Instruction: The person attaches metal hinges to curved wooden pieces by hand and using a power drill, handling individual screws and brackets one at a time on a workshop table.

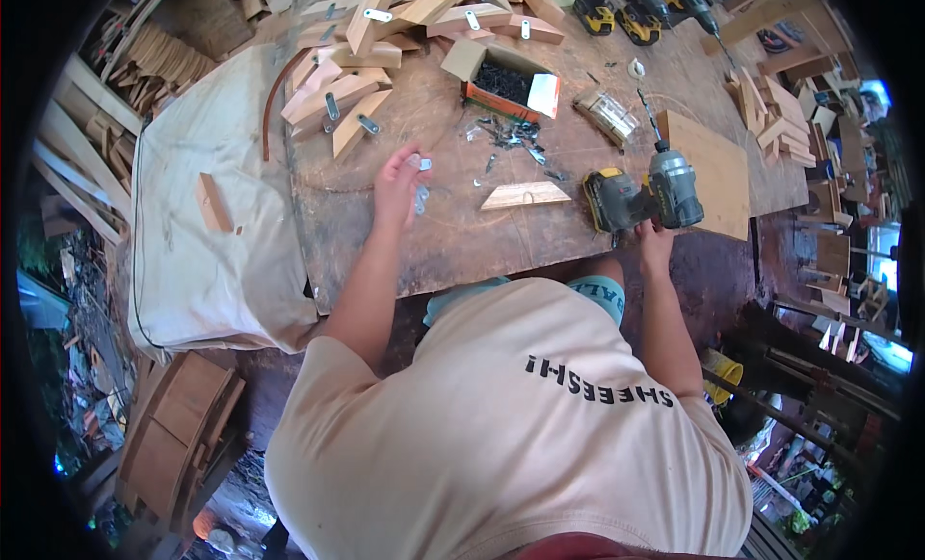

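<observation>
My left hand point(393, 186) is closed around a few small shiny pieces point(421, 200) that look like metal plates; one pale end point(425, 164) sticks out by the fingertips. At the table's front edge, my right hand point(654, 236) is at the handle of a yellow and black cordless drill point(674, 189). Its fingers are partly hidden behind the tool, and the long bit points away from me. Between the hands lies a short wooden piece point(526, 196) with slanted ends. Beyond it, loose dark metal bits point(511, 134) lie beside an open box point(505, 82) of dark screws.
Angled wooden pieces point(337, 103), several bearing metal plates, are heaped at the far left. More cordless drills point(636, 16) stand at the back. A flat board point(708, 175) and a clear pack point(609, 117) lie right. One wood block point(213, 203) rests on the cloth-covered surface point(222, 271).
</observation>
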### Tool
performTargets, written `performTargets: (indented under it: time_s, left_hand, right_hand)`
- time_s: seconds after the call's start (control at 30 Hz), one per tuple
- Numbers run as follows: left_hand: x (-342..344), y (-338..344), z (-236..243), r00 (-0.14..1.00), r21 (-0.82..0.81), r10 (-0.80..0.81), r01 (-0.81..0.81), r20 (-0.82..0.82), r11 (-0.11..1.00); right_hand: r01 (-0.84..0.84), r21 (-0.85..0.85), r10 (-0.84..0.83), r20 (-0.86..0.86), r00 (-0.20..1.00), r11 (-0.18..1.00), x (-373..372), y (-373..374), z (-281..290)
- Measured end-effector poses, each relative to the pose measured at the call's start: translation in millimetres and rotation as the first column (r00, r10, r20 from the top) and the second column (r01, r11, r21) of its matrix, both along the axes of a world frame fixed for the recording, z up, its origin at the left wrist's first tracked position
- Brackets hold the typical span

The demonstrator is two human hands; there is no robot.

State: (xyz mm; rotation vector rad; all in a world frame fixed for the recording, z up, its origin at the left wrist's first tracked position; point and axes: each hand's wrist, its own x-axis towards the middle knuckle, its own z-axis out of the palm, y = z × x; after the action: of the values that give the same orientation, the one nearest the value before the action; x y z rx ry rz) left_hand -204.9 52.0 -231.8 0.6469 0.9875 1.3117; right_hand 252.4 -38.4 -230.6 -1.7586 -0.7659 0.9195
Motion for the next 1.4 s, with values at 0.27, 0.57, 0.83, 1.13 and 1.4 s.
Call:
performTargets:
  time_s: [0.27, 0.57, 0.83, 1.13, 1.4]
  left_hand:
    - [21, -4, 18, 0.816, 0.048, -0.184, 0.189, 0.547, 0.981]
    - [55, -45, 26, 0.898, -0.099, -0.385, 0.412, 0.215, 0.906]
    - [54, -67, 33, 0.947, -0.181, -0.23, 0.272, 0.225, 0.945]
    - [-44, -40, -20, 0.642, 0.313, 0.173, 0.109, -0.747, 0.944]
    - [-71, -22, -64, 0.663, 0.052, -0.138, 0.259, -0.736, 0.964]
  right_hand:
    - [-0.112, -0.001, 0.111, -0.102, 0.989, 0.994, -58, -52, 22]
    - [-0.71, 0.182, 0.678, 0.209, 0.704, 0.681, -192, 20, 92]
    - [-0.893, 0.061, 0.824, 0.36, 0.437, 0.447, -221, 44, 79]
    - [-0.717, 0.08, 0.721, -0.118, 0.683, 0.692, -211, 66, 75]
    - [-0.681, 0.194, 0.705, -0.279, 0.652, 0.706, -211, 67, 29]
